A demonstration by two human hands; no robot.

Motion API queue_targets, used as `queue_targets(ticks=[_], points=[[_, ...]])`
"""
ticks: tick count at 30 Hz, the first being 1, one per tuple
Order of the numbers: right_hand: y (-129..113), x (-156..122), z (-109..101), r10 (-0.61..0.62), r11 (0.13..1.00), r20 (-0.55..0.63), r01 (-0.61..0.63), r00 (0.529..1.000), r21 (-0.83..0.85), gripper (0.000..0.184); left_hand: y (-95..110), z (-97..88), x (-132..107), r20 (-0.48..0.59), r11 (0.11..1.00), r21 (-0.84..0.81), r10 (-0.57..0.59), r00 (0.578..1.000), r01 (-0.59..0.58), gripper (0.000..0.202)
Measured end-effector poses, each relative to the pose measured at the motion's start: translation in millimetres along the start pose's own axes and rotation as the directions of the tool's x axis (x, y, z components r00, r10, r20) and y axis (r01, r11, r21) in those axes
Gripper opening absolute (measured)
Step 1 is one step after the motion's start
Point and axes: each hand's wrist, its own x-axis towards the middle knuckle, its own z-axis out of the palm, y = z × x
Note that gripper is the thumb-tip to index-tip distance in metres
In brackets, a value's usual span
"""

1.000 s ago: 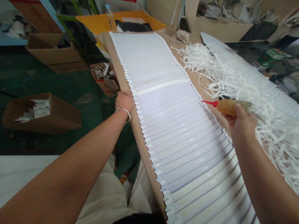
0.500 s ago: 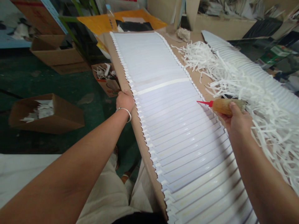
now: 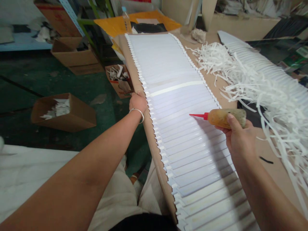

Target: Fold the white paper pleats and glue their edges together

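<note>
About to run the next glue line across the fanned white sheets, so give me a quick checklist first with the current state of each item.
1. Right hand grips the glue bottle: ok.
2. Red nozzle points over the fanned sheets: ok.
3. Nozzle tip touching the paper: cannot tell.
4. Left hand steadies the left edge of the sheets: ok.
5. Loose paper strips lie apart from the sheets, on the right: ok.
6. Glue left in the bottle: cannot tell.

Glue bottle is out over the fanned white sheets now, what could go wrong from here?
The right hand holds the glue bottle on its side, red nozzle over the fanned white sheets; a drip could land off the intended line. The left hand only pins the left edge, so sheets might shift. The loose paper strips close by could stick to wet glue.
</note>
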Motion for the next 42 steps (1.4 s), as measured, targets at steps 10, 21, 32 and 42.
queue_targets(ticks=[10,21,32,42], points=[[10.7,-44.7,25.7,0.015,0.986,0.065,-0.004,0.998,-0.164,0.061,-1.5,0.6,-0.1,0.019,1.000,-0.027,-0.005,1.000,0.005,0.042],[-5.2,-84.0,39.3,-0.222,0.804,0.167,0.277,0.961,-0.525,0.070,-0.4,0.2,-0.8,0.025,1.000,-0.019,0.023,0.999,-0.022,0.046],[-17.6,44.2,-61.8,-0.661,0.688,0.026,0.619,0.750,-0.380,0.071,0.8,-2.7,-3.2,0.020,1.000,-0.006,0.001,1.000,-0.001,0.047],[-0.5,86.3,-36.0,0.026,0.995,-0.330,0.007,0.944,0.096,0.030,-3.3,0.0,2.1,0.021,0.999,0.005,0.039,0.999,-0.039,0.040]])
